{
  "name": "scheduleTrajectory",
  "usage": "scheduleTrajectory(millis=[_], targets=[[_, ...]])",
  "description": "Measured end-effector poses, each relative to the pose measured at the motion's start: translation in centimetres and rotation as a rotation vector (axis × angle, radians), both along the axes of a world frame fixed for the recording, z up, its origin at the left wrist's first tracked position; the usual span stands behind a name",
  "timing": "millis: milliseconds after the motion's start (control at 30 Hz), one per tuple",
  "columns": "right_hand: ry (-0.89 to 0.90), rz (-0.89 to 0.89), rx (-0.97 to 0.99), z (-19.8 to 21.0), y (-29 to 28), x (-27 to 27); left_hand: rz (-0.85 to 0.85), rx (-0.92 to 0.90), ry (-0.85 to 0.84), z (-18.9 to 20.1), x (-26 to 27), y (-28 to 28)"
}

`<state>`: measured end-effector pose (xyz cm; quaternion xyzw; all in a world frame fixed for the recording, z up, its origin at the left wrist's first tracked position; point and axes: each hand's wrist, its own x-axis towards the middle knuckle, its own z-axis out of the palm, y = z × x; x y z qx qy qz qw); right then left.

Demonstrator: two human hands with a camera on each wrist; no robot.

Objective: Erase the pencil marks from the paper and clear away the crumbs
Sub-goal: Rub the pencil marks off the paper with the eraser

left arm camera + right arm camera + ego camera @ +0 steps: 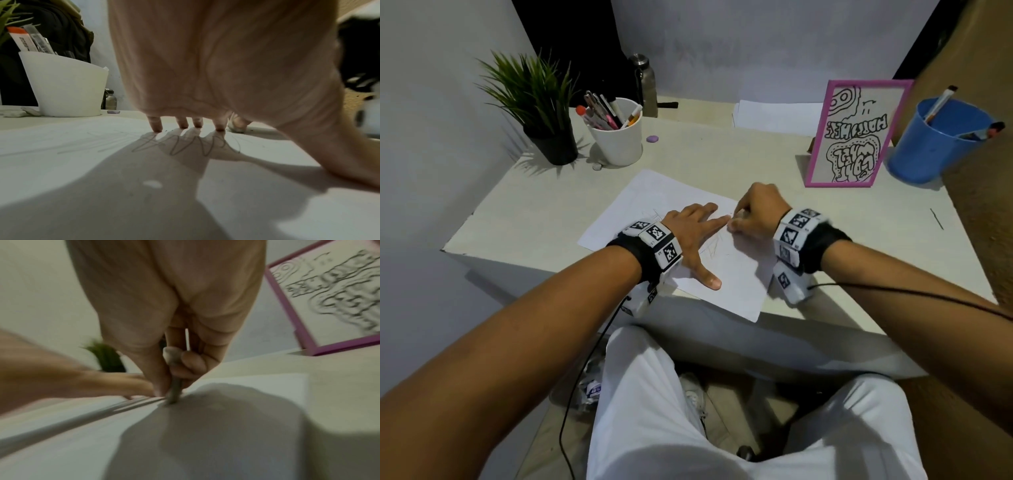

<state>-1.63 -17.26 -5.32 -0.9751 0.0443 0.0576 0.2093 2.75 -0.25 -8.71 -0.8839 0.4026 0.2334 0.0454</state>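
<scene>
From the head view, the paper (pixel 726 274) is seen lying askew on the pale surface (pixel 859 240), its near corner reaching the front edge. The left hand (pixel 695 236) is laid flat on it with fingers spread and straight, over faint pencil marks (pixel 710 247). The right hand (pixel 755 214) is curled just beside the left index tip, at the sheet's right edge. Free room is left on the surface to the right of the sheet. At the back are set a potted plant (pixel 541 109), a white cup (pixel 616 133) of pens, a small purple lump (pixel 652 138), a metal bottle (pixel 645 84), a pink frame (pixel 856 133) (its bubble lettering cannot be read with certainty) and a blue cup (pixel 941 140). A plain wall is seen behind.

From the left wrist view, four fingertips (pixel 156 125) are seen pressed on the sheet, with zigzag pencil lines (pixel 185 146) just before them and dark crumbs (pixel 252 128) near the eraser (pixel 236 126).

From the right wrist view, heavily blurred, what appears to be the eraser is pinched between thumb and fingers (pixel 191 360), its tip touching the sheet.
</scene>
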Motion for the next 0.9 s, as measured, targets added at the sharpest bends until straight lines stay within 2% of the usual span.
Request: scheduleTrajectory(millis=[133, 167, 267, 333, 400, 433, 567, 600, 733, 767, 867, 900], targets=[[0.119, 0.282, 0.052, -0.4, 3.9, -3.9, 0.004, -0.048, 0.000, -0.3, 0.0, 0.2], [0.123, 0.259, 0.038, 0.0, 3.3, -3.3, 0.005, -0.048, 0.002, -0.3, -0.1, 0.2], [0.007, 0.013, 0.002, 0.2, 0.3, 0.1, 0.001, -0.029, -0.004, 0.0, -0.2, 0.0], [0.002, 0.047, 0.014, -0.5, 1.4, -0.6, 0.003, -0.037, -0.004, -0.1, -0.2, 0.0], [0.085, 0.229, 0.045, -0.8, 3.9, -3.0, 0.007, -0.058, -0.010, -0.5, -0.2, 0.1], [0.114, 0.262, 0.056, -0.7, 4.0, -3.3, 0.012, -0.065, -0.016, -0.6, -0.1, 0.2], [-0.001, 0.033, 0.000, 0.4, 0.2, 1.1, 0.019, -0.041, -0.030, -0.8, -0.1, 0.4], [-0.015, 0.027, 0.005, 0.2, 0.3, 1.2, 0.022, -0.049, -0.028, -0.8, -0.1, 0.4], [0.109, 0.326, 0.052, -0.3, 3.8, -2.5, -0.003, -0.119, -0.017, -1.6, 0.2, 0.6], [0.117, 0.300, 0.042, 0.0, 3.2, -1.8, 0.001, -0.107, -0.009, -1.6, 0.3, 0.7], [0.009, 0.035, 0.034, 0.5, 0.3, 1.8, 0.014, -0.036, -0.002, -1.1, 0.2, 0.5], [-0.016, 0.017, 0.036, 0.4, 0.4, 1.9, 0.017, -0.034, 0.003, -1.0, 0.1, 0.6]])
